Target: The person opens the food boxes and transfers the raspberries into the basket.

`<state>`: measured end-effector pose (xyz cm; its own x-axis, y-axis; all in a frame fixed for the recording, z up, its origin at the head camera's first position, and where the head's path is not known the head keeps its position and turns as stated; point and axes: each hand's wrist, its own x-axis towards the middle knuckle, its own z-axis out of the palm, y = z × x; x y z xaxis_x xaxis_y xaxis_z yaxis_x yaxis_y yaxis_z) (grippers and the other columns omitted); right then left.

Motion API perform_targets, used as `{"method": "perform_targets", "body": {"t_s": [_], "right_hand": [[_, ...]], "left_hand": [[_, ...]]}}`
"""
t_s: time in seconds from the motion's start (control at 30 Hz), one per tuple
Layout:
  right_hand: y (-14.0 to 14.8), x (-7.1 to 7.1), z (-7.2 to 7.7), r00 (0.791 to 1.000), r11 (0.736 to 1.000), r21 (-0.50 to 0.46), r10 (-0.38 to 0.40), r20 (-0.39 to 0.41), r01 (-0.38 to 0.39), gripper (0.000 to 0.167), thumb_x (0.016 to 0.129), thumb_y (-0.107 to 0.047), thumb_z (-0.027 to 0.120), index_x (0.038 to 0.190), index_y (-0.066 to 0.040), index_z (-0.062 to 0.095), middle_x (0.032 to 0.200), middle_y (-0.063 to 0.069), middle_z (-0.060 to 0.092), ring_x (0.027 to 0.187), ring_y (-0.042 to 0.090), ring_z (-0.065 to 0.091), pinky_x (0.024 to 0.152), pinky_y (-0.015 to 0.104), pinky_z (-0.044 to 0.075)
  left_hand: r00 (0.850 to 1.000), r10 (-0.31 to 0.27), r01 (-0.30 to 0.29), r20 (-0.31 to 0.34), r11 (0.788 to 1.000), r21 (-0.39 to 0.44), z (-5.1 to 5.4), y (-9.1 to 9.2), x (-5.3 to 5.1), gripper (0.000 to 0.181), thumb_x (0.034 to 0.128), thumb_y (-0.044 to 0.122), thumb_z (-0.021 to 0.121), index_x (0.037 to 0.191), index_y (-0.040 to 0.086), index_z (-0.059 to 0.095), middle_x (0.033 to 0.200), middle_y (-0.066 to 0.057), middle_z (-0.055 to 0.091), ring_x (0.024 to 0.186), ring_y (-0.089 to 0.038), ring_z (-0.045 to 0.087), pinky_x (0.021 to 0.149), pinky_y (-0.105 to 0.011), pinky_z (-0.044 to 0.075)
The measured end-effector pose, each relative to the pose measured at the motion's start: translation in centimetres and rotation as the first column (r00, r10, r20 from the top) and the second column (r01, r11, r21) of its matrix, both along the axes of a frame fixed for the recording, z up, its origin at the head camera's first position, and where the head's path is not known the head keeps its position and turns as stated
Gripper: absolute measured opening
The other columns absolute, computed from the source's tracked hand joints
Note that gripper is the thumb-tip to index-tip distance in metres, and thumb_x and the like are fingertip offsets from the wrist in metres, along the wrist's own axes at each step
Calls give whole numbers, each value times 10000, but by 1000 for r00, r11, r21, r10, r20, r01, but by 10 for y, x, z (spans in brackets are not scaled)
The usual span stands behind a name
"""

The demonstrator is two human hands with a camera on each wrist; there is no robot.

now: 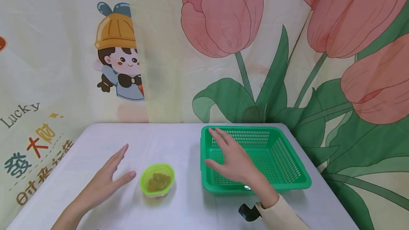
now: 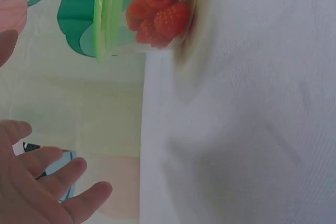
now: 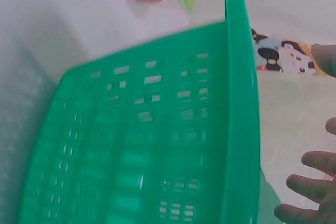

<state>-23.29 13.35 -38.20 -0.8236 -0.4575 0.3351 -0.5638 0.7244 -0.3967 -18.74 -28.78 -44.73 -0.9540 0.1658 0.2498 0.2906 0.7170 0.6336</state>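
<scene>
A small clear tub with a yellow-green lid [image 1: 157, 178] stands on the white table, left of the basket. Red raspberries [image 2: 160, 11] show through its side in the left wrist view. My left hand [image 1: 103, 184] hovers just left of the tub, fingers extended and thumb apart, touching nothing. A green plastic basket [image 1: 255, 188] with slotted walls sits to the right; no contents show in it. Over its near left part hangs my right hand [image 1: 234, 160], fingers spread and holding nothing. In the right wrist view the basket wall [image 3: 157, 103] fills the middle, with the fingers [image 3: 310, 187] beyond its rim.
A white cloth covers the table [image 1: 127, 134]. Behind it hangs a curtain [image 1: 166, 63] printed with tulips and a cartoon figure. A black device [image 1: 249, 213] is fixed at the right sleeve [image 1: 281, 214].
</scene>
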Motion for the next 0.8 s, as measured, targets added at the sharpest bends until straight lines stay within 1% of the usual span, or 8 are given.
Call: {"method": "perform_targets", "body": {"t_s": [0.1, 0.2, 0.33, 0.4, 0.47, 0.6, 0.67, 0.8], "right_hand": [[-11, 1, -2, 1000, 1000, -4, 30, 8, -30, 916, 971, -492, 752, 1703, -332, 226, 1750, 9, 274, 1591, 283, 313, 1153, 626, 429], [-21, 2, -4, 999, 999, -6, 46, 23, -46, 897, 973, -495, 748, 1699, -325, 249, 1747, 11, 284, 1588, 279, 319, 1142, 611, 447], [-34, 4, -6, 997, 998, -4, 66, 44, -66, 860, 984, -478, 737, 1692, -315, 277, 1738, 9, 299, 1577, 275, 338, 1116, 599, 475], [-41, 5, -6, 995, 997, 1, 83, 47, -83, 845, 992, -461, 731, 1691, -303, 284, 1732, 15, 310, 1570, 274, 350, 1116, 590, 479], [-47, 6, -6, 994, 995, 3, 99, 49, -99, 839, 996, -448, 729, 1691, -288, 288, 1726, 24, 324, 1564, 275, 361, 1119, 582, 480], [-58, 10, -5, 991, 992, 7, 123, 47, -124, 832, 999, -415, 732, 1689, -261, 294, 1711, 51, 351, 1552, 275, 383, 1131, 549, 480], [-63, 12, -5, 991, 992, 9, 127, 50, -128, 833, 998, -408, 736, 1689, -259, 294, 1709, 51, 354, 1550, 268, 386, 1127, 529, 489], [-74, 15, -7, 989, 991, 2, 131, 68, -132, 832, 1000, -400, 735, 1689, -259, 290, 1705, 41, 355, 1539, 255, 403, 1127, 499, 496]], "left_hand": [[1000, -4, 4, 10, 1000, 5, -4, 4, 1, 928, 1028, 372, 712, 1720, 311, 97, 1711, -229, 278, 1434, -514, 444, 1036, -731, 434], [1000, -19, 18, 23, 1000, 23, -7, 8, 2, 920, 1030, 348, 714, 1722, 288, 109, 1703, -232, 294, 1431, -486, 464, 1056, -644, 468], [998, -45, 42, 43, 997, 66, -12, 11, 2, 907, 1032, 330, 717, 1720, 284, 128, 1716, -206, 287, 1438, -447, 468, 1062, -364, 543], [997, -61, 56, 53, 994, 91, -15, 12, 3, 905, 1031, 327, 720, 1718, 298, 132, 1724, -182, 285, 1440, -414, 470, 1046, -208, 507], [994, -87, 79, 61, 989, 124, -18, 13, 4, 902, 1029, 310, 725, 1715, 310, 139, 1730, -160, 282, 1456, -321, 478, 1034, -129, 457], [988, -138, 123, 73, 975, 183, -22, 15, 5, 888, 1025, 265, 730, 1709, 327, 168, 1728, -140, 293, 1431, -4, 468, 1051, -165, 473], [985, -156, 136, 81, 969, 206, -22, 16, 6, 877, 1024, 256, 732, 1705, 334, 184, 1727, -132, 299, 1396, 104, 429, 1054, -183, 484], [980, -169, 142, 101, 961, 235, -23, 16, 7, 853, 1024, 260, 734, 1694, 350, 214, 1726, -104, 307, 1394, 101, 440, 1054, -197, 496]]}}
